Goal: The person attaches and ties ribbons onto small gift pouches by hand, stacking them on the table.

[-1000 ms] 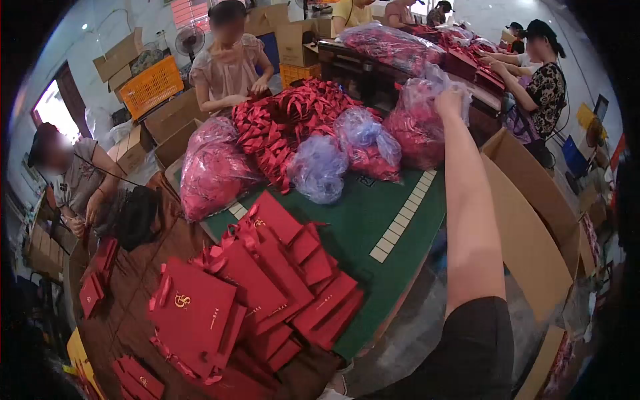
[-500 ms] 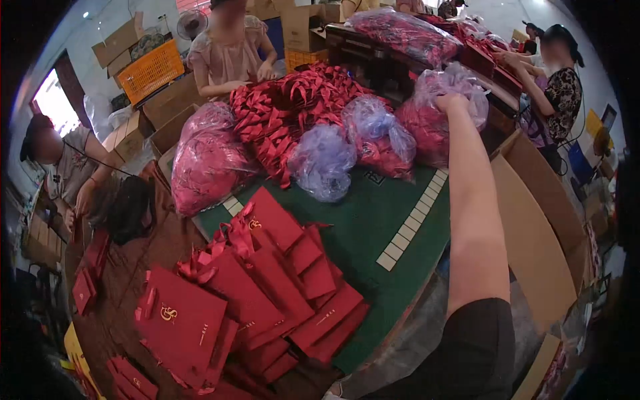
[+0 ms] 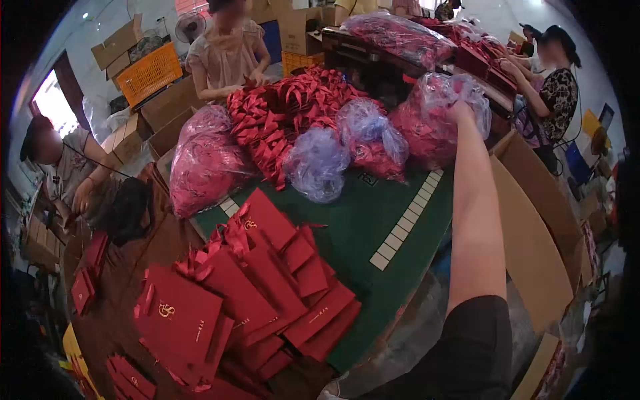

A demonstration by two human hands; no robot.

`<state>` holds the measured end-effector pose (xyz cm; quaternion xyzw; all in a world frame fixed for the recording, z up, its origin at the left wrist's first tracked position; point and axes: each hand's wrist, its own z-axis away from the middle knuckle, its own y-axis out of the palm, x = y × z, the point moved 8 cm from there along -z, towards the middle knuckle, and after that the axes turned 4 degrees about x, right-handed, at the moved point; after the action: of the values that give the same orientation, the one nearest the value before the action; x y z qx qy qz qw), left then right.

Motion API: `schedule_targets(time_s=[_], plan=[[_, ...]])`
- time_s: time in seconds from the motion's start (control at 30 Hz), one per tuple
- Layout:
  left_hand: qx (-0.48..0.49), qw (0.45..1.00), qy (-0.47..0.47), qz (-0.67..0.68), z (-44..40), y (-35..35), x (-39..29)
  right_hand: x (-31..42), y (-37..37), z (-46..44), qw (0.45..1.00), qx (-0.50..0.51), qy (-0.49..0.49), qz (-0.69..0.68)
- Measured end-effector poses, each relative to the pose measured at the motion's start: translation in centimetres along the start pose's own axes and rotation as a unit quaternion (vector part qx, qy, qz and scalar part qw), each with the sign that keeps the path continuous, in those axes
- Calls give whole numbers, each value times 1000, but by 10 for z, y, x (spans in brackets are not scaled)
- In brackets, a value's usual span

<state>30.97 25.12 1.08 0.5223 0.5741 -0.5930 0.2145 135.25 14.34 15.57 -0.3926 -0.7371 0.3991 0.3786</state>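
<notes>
My right hand [image 3: 459, 112] reaches far across the table to a clear plastic bag [image 3: 427, 133] packed with red ribbon-like pieces. Crumpled film at the bag's mouth covers my fingers, so their grip is hidden. Left of it stand a smaller clear bag [image 3: 373, 143] of red pieces and a bluish crumpled plastic bag [image 3: 316, 165]. Behind these lies a large heap of red ribbons [image 3: 293, 97]. Nearer to me, red paper gift bags [image 3: 177, 317] with ribbon handles and gold lettering overlap in a pile. My left hand is out of view.
Another full plastic bag [image 3: 208, 160] stands at the table's left. A strip of pale tiles [image 3: 407, 223] crosses the green table surface [image 3: 357, 237]. An open cardboard box [image 3: 533, 233] stands right of my arm. Several people sit or stand around, one person [image 3: 227, 57] behind the ribbon heap.
My right hand has shifted slightly right and down at the bag's mouth, and more film now covers its fingers. The gift bags lie as before; the whole view has moved slightly.
</notes>
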Motion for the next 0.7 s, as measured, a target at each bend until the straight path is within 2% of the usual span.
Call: schedule_targets(time_s=[0.07,0.1,0.2,0.23,0.27,0.37,0.43,0.47,0.53,0.57,0.63,0.67,0.7], plan=[[-10,1000,4,6,5,-3,-3,4,-15,13,999,-41,-21,-25],[-14,1000,7,8,6,-4,-4,63,-98,96,999,-34,6,36],[-18,1000,15,18,9,-9,-11,51,-99,55,997,8,33,63],[-19,999,17,21,10,-11,-14,49,-114,56,999,-5,39,4],[-22,999,20,25,12,-12,-15,53,-128,55,999,-8,38,5],[-28,998,30,37,14,-15,-21,67,-182,63,994,-53,41,82],[-32,998,37,44,16,-17,-25,80,-207,65,1000,-21,-12,7],[-35,997,40,48,17,-19,-27,89,-224,70,999,-12,-15,37],[-39,997,47,56,19,-22,-31,96,-256,69,998,-57,1,37],[-42,996,51,60,20,-23,-33,101,-266,65,999,-28,-15,-25],[-44,995,56,68,23,-27,-37,108,-296,73,999,-3,37,-29],[-47,994,60,73,25,-28,-39,91,-287,41,992,-73,79,-66],[-50,994,63,77,27,-30,-41,89,-279,34,992,-77,77,-66]])
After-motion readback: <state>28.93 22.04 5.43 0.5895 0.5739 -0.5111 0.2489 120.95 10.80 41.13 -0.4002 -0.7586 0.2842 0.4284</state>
